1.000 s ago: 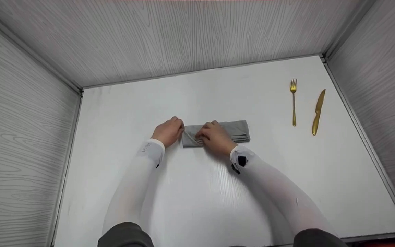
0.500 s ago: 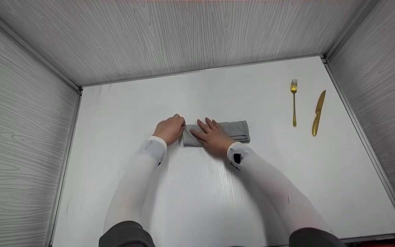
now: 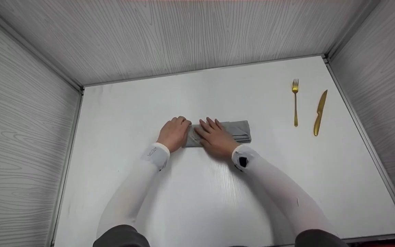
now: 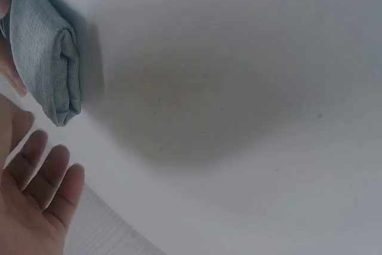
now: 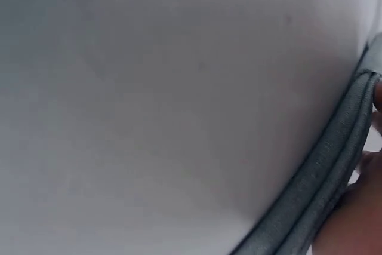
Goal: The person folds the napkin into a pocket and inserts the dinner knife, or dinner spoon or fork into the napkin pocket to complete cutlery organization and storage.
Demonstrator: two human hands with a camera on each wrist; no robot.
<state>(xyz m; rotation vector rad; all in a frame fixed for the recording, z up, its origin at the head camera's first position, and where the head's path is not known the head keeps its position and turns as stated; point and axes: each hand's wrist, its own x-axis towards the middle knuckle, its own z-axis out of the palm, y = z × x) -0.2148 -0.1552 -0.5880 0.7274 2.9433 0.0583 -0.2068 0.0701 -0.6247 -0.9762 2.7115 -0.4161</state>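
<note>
A grey cloth napkin point(image 3: 240, 127), folded into a long layered strip, lies across the middle of the table. My right hand point(image 3: 218, 139) rests on it with fingers spread flat, left of its centre. At the strip's left end is my left hand point(image 3: 174, 134), its fingertips right at the edge in the head view. The left wrist view shows the fingers of that hand point(image 4: 36, 189) loosely extended beside the thick folded end of the napkin point(image 4: 42, 52). In the right wrist view, stacked folds of napkin point(image 5: 319, 171) run alongside my right hand point(image 5: 355, 225).
A gold fork point(image 3: 295, 103) and a gold knife point(image 3: 320, 112) lie at the right of the white table point(image 3: 129, 103), handles towards me. Pale wood-grain panels point(image 3: 197, 37) enclose the table at the back, left and right.
My right hand has gone from pinching the cloth to lying flat on it. My left hand has let go of the lifted left corner and moved slightly right over that end.
</note>
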